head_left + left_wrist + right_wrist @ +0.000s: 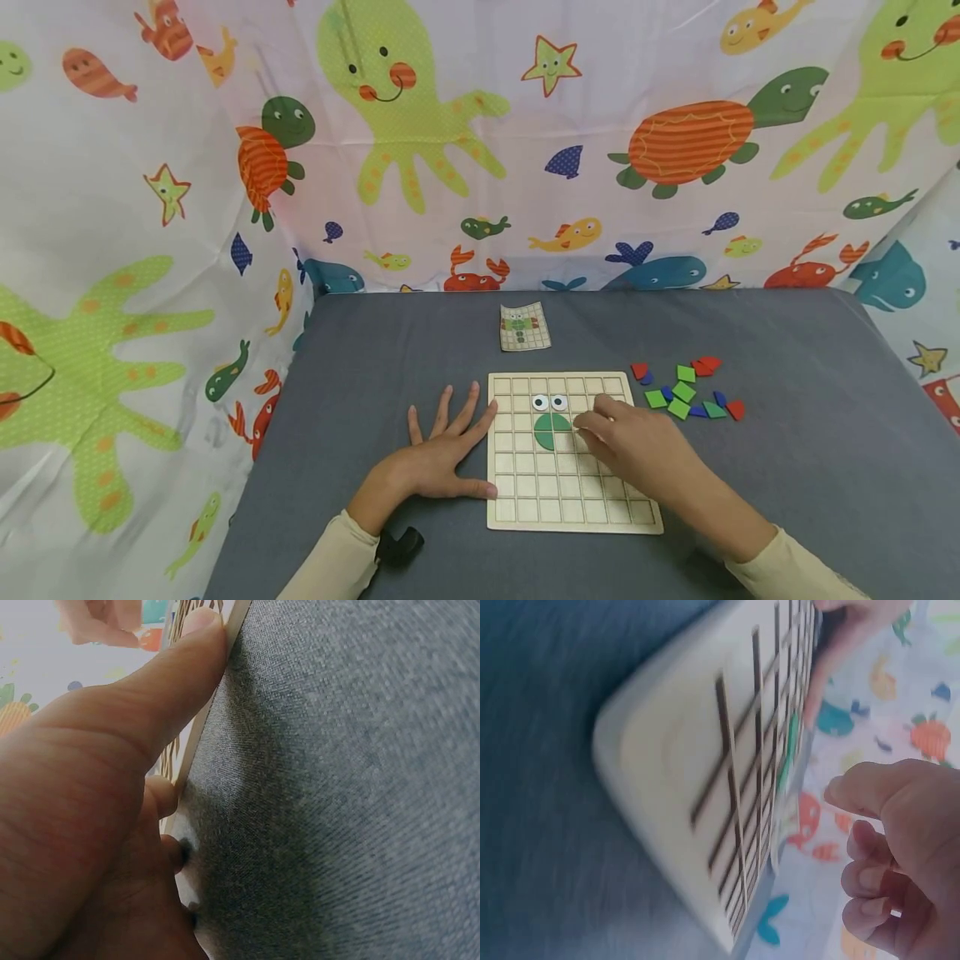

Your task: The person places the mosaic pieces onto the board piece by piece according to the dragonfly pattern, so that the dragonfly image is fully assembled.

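Observation:
A pale wooden grid board (525,508) lies on the grey cloth. On it are two round eye pieces (550,402) and, just below them, dark green curved pieces (546,431) forming part of a circle. My left hand (442,462) is spread at the board's left side, with its thumb (191,656) and a fingertip touching the edge. Beside the green pieces, my right hand (637,437) hovers over the board, fingers loosely bent. In the right wrist view its thumb (862,787) stands apart from the fingertips, and no piece shows between them.
Right of the board lie loose pieces: light green squares (683,391), red ones (705,365) and blue ones (697,412). A small card (525,327) with a grid picture lies behind the board. A sea-animal curtain (480,167) hangs at the back and sides.

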A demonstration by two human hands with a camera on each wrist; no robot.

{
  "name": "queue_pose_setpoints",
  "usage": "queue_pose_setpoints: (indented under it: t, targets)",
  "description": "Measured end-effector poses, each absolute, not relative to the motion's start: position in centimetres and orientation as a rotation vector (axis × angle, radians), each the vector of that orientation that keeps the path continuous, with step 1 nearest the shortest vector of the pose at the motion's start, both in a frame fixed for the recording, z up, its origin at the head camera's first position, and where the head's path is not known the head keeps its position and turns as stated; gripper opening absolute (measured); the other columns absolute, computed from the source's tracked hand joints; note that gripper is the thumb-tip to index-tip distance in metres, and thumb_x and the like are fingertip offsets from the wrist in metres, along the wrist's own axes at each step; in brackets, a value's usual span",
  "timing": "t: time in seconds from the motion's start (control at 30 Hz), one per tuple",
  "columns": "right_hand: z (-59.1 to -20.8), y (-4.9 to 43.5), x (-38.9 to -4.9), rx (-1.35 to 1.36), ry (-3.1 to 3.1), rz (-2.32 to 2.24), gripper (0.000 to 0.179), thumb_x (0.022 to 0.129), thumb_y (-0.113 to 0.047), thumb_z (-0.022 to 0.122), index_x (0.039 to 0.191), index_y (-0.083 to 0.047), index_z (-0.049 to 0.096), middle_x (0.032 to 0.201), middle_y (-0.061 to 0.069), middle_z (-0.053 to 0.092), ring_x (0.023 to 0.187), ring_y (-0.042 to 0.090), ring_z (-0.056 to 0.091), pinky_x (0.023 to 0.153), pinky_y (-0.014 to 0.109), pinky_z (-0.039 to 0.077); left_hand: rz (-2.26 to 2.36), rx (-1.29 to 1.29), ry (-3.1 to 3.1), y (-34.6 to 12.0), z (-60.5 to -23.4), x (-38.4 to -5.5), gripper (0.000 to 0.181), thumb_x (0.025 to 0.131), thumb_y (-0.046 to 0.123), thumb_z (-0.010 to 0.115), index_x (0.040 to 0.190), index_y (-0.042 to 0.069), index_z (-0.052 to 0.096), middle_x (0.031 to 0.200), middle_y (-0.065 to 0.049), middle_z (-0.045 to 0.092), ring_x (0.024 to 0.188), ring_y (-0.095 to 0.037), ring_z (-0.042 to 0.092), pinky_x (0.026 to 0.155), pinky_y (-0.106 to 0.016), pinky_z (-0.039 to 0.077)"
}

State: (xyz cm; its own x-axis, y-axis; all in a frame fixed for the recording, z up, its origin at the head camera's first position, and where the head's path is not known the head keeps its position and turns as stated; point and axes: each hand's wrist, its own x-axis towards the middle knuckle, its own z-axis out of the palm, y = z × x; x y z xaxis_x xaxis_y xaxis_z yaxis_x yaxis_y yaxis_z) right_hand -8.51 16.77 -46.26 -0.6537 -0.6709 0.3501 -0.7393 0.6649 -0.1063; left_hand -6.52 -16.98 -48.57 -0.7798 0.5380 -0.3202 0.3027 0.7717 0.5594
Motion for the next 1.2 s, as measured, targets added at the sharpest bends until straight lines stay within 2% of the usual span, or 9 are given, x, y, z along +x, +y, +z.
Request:
queue_pose_setpoints:
  t: [0.2,0.3,0.47,0.6,0.73,0.97,1.2]
  targets:
    - [-45.7,20.4,-9.3,1.011,-2.603,0.386,0.023,0.082,-0.014,0.091,0.101,-0.016,0.079,0.085,-0.005,0.059,0.053,-0.001,0.039,0.042,0.018,0.027,0.660,0.627,2.492,-17.0,-48.5,-6.4,0.117,0.090,0.071,0.072,0.172,0.030,0.001,0.177,-0.005,-0.020,0.157,-0.044,-0.029,0.106,-0.084,-0.022]
    - [-45.4,22.3,-9.5,0.927,-2.644,0.381,0.026,0.081,-0.015,0.091,0.103,-0.018,0.079,0.088,-0.006,0.062,0.055,0.000,0.048,0.041,0.019,0.026,0.655,0.629,2.493,-17.1,-48.4,-6.5,0.117,0.089,0.072,0.072,0.172,0.030,0.001,0.177,-0.005,-0.020,0.157,-0.044,-0.029,0.106,-0.084,-0.022]
    - [-45.1,25.5,-9.5,0.781,-2.710,0.353,0.028,0.079,-0.018,0.093,0.104,-0.019,0.080,0.090,-0.005,0.065,0.062,0.006,0.058,0.042,0.023,0.032,0.653,0.636,2.500,-17.1,-48.7,-6.6,0.117,0.089,0.074,0.070,0.172,0.032,0.000,0.177,-0.003,-0.021,0.156,-0.043,-0.030,0.105,-0.085,-0.023]
    - [-44.6,27.7,-9.2,0.688,-2.784,0.329,0.027,0.081,-0.019,0.092,0.105,-0.019,0.079,0.093,-0.003,0.067,0.065,0.008,0.058,0.043,0.028,0.037,0.678,0.631,2.502,-17.2,-49.5,-6.6,0.118,0.087,0.078,0.068,0.172,0.035,-0.001,0.176,-0.001,-0.023,0.156,-0.041,-0.033,0.103,-0.084,-0.026]
    - [-44.3,29.6,-9.1,0.613,-2.850,0.306,0.028,0.084,-0.018,0.090,0.109,-0.018,0.078,0.094,-0.002,0.067,0.065,0.009,0.056,0.042,0.028,0.037,0.687,0.629,2.509,-17.2,-49.8,-6.6,0.118,0.085,0.082,0.066,0.171,0.038,-0.002,0.176,0.001,-0.023,0.156,-0.039,-0.033,0.104,-0.083,-0.027]
    - [-44.5,31.7,-9.2,0.586,-2.889,0.276,0.036,0.081,-0.015,0.092,0.113,-0.013,0.077,0.098,0.004,0.067,0.060,0.007,0.049,0.043,0.027,0.037,0.603,0.598,2.522,-16.8,-48.3,-6.5,0.117,0.088,0.074,0.072,0.172,0.033,0.000,0.176,-0.001,-0.020,0.157,-0.041,-0.029,0.106,-0.085,-0.020]
    - [-45.4,32.8,-9.2,0.608,-2.921,0.244,0.038,0.080,-0.014,0.092,0.115,-0.010,0.077,0.102,0.005,0.066,0.063,0.010,0.053,0.044,0.030,0.042,0.609,0.613,2.508,-16.8,-48.2,-6.4,0.116,0.089,0.071,0.072,0.172,0.033,0.000,0.176,-0.001,-0.021,0.157,-0.042,-0.029,0.106,-0.085,-0.021]
